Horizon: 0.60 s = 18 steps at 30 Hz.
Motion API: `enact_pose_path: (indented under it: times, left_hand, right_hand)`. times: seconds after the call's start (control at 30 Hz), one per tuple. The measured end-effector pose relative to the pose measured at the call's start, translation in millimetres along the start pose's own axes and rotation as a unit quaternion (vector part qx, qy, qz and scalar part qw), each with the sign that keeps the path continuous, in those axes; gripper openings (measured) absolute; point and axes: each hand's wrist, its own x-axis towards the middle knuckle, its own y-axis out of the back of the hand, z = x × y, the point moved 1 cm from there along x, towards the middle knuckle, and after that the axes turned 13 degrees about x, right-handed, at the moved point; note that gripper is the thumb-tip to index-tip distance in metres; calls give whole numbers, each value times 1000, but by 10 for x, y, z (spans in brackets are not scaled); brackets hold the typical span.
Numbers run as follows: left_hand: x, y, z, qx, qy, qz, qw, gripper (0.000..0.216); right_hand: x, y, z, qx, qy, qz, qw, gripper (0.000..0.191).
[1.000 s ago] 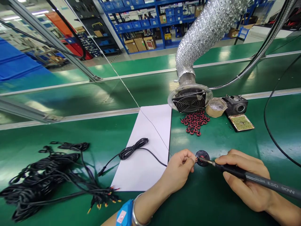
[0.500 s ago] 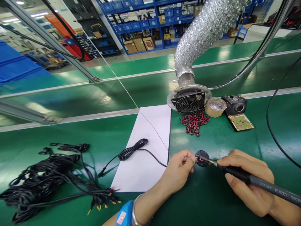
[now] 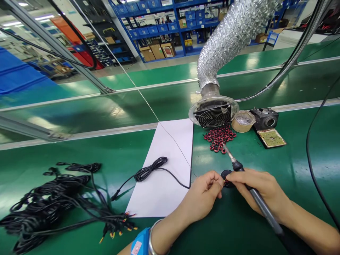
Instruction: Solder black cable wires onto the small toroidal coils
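Observation:
My left hand (image 3: pixel 204 193) is closed in a pinch over the end of a black cable (image 3: pixel 152 170), whose coil lies on a white sheet (image 3: pixel 148 198). Thin coloured wires (image 3: pixel 225 181) show just past my fingertips, by a small round black disc (image 3: pixel 226 173). A thin solder wire (image 3: pixel 170 135) runs down from the upper left to my left hand. In my right hand (image 3: pixel 261 193) is a soldering iron (image 3: pixel 255 193), its tip (image 3: pixel 227 150) pointing up and away. My right thumb and forefinger reach the disc, partly covering it.
Small red-and-black ring parts (image 3: pixel 219 138) are piled below a fume extractor (image 3: pixel 212 115) with a silver duct. Beside them stand a tape roll (image 3: pixel 243 121) and an iron stand (image 3: pixel 265 118) with a sponge (image 3: pixel 272 138). Bundled black cables (image 3: pixel 53 202) lie at left.
The soldering iron's tip has lifted off the disc and swung up and away. My right hand has moved left, its fingertips now at the disc. My left hand has hardly moved.

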Motion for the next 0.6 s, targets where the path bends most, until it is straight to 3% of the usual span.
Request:
enact_pose_path:
  times: [0.2,0.43,0.6]
  left_hand:
    - [-42,9,50,54,-30,2,998,31]
    - [-64,34,97,99,-37,27,994,29]
    - [-30,16,53,59,-32,13,998,29]
  right_hand:
    - [36,-99,26,-21,15,-45,999,28]
    - [4,-121,55,-75,43,-24,996,26]
    - [-7,-143,69,-75,45,-25,996,33]
